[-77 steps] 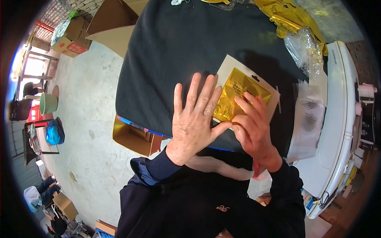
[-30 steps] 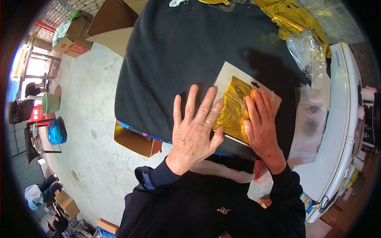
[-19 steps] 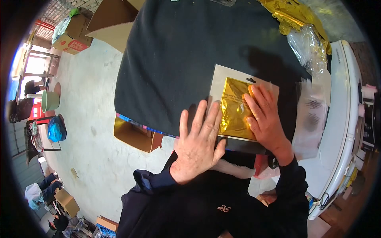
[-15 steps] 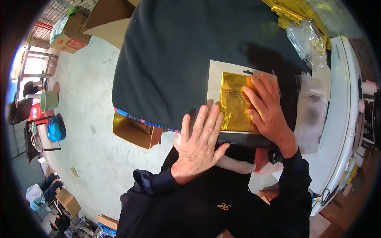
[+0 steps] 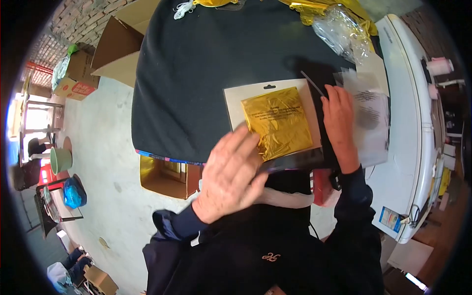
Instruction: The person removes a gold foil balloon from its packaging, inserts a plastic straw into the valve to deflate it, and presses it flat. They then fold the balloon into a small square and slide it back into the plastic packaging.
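A white card packet with a gold foil sheet [image 5: 278,120] lies on a black cloth-covered table [image 5: 196,73]. My left hand [image 5: 228,172] curls over the packet's near-left corner and grips it. My right hand [image 5: 339,123] lies flat just right of the packet with its fingers apart. Its fingertips touch the edge of a stack of clear printed bags [image 5: 368,115]. It holds nothing.
Gold foil pieces [image 5: 314,7] and crumpled clear plastic [image 5: 344,32] lie at the table's far edge. A white appliance [image 5: 410,98] stands on the right. An open cardboard box [image 5: 164,174] sits under the table's near edge, with more boxes [image 5: 81,81] and a green bucket [image 5: 61,160] on the concrete floor.
The packet has slid left and turned. My right hand came off the gold foil and moved right to the clear bags. My left hand went from flat pressing to gripping the packet's corner.
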### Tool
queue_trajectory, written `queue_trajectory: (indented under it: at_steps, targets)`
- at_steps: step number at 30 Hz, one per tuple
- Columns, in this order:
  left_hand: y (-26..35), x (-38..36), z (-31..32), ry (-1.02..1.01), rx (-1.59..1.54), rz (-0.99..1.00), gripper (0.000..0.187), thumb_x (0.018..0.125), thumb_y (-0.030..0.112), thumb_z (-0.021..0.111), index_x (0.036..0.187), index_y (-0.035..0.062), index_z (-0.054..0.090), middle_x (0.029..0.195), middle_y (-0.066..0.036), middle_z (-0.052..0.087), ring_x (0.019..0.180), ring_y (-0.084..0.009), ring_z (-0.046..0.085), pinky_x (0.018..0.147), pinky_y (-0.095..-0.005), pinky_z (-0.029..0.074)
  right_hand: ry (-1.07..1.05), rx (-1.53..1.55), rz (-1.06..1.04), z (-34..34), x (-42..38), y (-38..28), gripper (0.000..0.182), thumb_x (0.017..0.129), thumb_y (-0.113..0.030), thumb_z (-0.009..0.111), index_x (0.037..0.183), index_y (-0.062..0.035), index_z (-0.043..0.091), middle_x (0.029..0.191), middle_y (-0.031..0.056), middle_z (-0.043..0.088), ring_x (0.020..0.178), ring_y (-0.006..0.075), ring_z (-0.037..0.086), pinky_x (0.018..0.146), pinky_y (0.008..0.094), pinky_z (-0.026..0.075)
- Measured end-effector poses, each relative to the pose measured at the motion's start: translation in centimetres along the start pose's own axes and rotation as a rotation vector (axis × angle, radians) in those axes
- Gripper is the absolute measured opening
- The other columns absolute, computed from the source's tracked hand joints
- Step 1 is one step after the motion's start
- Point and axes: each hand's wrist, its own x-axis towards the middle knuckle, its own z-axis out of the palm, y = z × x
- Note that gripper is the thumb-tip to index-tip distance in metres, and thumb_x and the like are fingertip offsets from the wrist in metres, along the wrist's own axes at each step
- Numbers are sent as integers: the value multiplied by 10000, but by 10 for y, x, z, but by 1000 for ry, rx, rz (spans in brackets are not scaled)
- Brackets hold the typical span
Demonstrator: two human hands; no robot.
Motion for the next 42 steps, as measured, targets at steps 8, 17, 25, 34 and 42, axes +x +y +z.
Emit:
queue_trajectory:
  at_steps: [8,17,25,34,42]
  targets:
    - [-85,72,39,-380,39,255,546,1025,487,694,1478,183,687,1670,-156,506,1634,-406,328,1336,-641,218,17,132,-29,7,16,-6,185,977,-153,762,1110,-52,683,1100,137,649,1022,381,627,878,497,537]
    - [-105,70,58,-384,125,234,685,1001,719,621,1514,269,680,1691,-136,500,1638,-417,309,1352,-638,154,7,112,20,22,24,3,134,1008,-146,721,1029,-70,612,1022,162,664,962,417,659,805,525,543]
    - [-62,55,34,-317,194,21,582,1101,545,593,1542,170,649,1599,-146,585,1497,-396,457,1221,-503,364,-7,399,70,-56,-48,-28,76,1030,-48,675,1101,-40,652,932,188,692,833,416,694,720,482,539]
    - [-89,77,51,-316,114,179,496,1149,395,550,1574,144,600,1709,-148,473,1632,-369,341,1327,-539,261,-200,563,119,-88,-125,-60,169,947,-19,786,1086,-48,694,886,131,677,761,330,688,643,405,539]
    - [-96,79,72,-399,187,186,527,1154,472,483,1596,208,596,1741,-114,440,1669,-296,287,1374,-545,170,-209,546,98,-86,-138,-66,181,945,-57,807,1091,-57,699,887,127,683,765,335,691,647,412,546]
